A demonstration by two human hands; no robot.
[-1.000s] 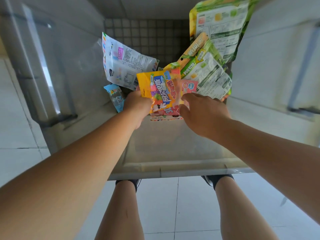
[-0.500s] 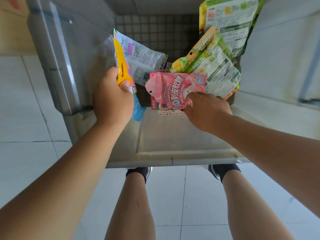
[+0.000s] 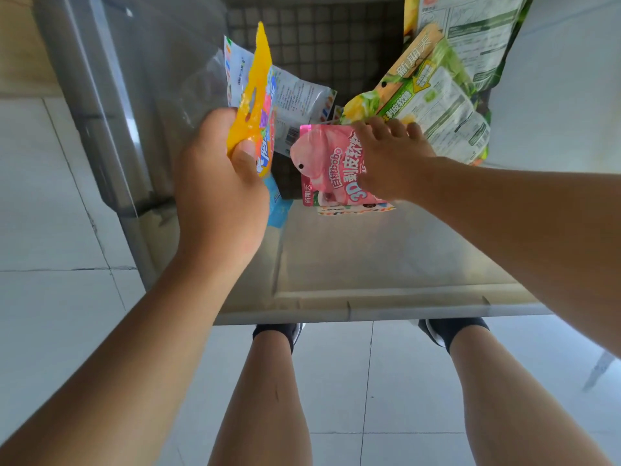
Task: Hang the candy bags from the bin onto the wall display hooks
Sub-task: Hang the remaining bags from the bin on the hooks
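We're looking straight down into the clear plastic bin [image 3: 369,309]. Both of our hands are inside it.

Left hand [image 3: 218,183]: clenched round the lower end of the yellow bag [image 3: 252,105], thumb pressed on its printed face, fingers wrapped behind. The bag stands upright, nearly edge-on to us, over the bin's left side and clear of the pile. The hang slot near its top shows.

Right hand [image 3: 389,156]: palm down on the right half of the pink bag [image 3: 326,166], fingers spread and slightly bent, tips at the bag's top edge. The thumb is hidden, so we can't tell if this is a real grasp or just a hand laid on it. The pink bag faces us, mid-bin, with another bag's striped edge showing under its lower end.

Rest of the candy is in the bin:
- white bag [image 3: 295,99] just behind the yellow one, partly covered by it
- blue bag [image 3: 279,206] below the left hand, against the near-left wall
- green bags [image 3: 433,102] leaning on the right wall, touching our right fingertips
- one big green bag [image 3: 470,35] upright at far right, back label toward us

The bin sits on a pale tiled floor [image 3: 60,196]. Our bare legs and black shoes [image 3: 279,331] show at its near edge. No wall hooks show from this view.
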